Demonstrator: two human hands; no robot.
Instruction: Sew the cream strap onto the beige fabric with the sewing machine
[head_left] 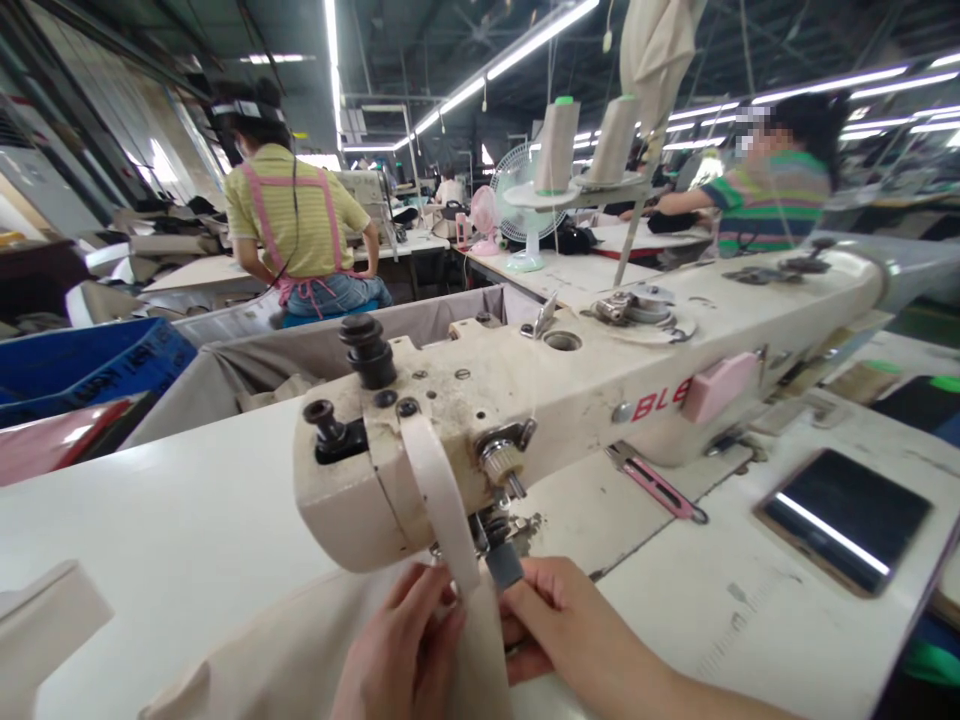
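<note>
A cream sewing machine (pixel 540 390) lies across the white table (pixel 172 530), its head end near me. A pale strap (pixel 442 490) hangs down over the machine's head toward the needle area. My left hand (pixel 401 650) pinches the strap and the beige fabric (pixel 277 650) under it, just below the machine head. My right hand (pixel 570 625) presses on the same fabric from the right, fingertips beside a small grey part under the needle. The needle itself is hidden by the strap and my fingers.
A pink-handled snipper (pixel 654 483) and a dark phone (pixel 844 518) lie on the table to the right. Two thread cones (pixel 585 140) stand behind the machine. A person in a yellow shirt (pixel 292 215) sits ahead left; another person (pixel 765 185) works at the right. Blue bin (pixel 82 365) at left.
</note>
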